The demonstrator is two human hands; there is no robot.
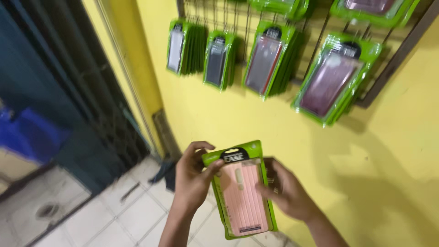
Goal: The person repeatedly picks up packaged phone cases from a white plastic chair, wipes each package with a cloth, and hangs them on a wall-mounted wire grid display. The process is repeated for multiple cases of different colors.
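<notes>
I hold a green blister pack with a pink ribbed phone case [242, 194] in front of a yellow wall. My left hand [192, 176] grips the pack's upper left edge, thumb on its front. My right hand [286, 187] supports its right side from behind, fingers curled onto the front edge. The pack is tilted slightly, its top toward the wall rack.
A dark wire rack [388, 68] on the yellow wall [219, 114] carries several rows of green phone case packs [267, 61] on hooks. A dark metal gate [68, 91] stands at the left. White floor tiles [114, 215] lie below.
</notes>
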